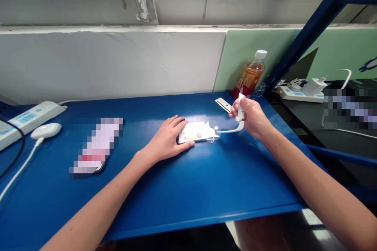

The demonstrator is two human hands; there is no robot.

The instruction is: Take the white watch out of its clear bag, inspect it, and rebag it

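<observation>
On the blue desk lies a flat, white-faced case (pixel 196 131) with dark edges; whether it is a phone or a card holder I cannot tell. My left hand (pixel 169 137) grips its left end, with the thumb along the near edge and fingers over the far edge. From its right end, by a small clear ring (pixel 216 128), runs a white strap (pixel 231 130). My right hand (pixel 253 115) is closed on the strap's other end, holding it raised above the desk so that it bends upward. Behind that hand lies a white card (pixel 223 104) with a dark stripe.
A bottle with an orange label (pixel 249 76) stands at the back right. To the left are a pixelated phone (pixel 97 147), a white oval case (pixel 46 130) on a cable, and a power strip (pixel 32 119). A blue metal post (pixel 306 31) slants up on the right.
</observation>
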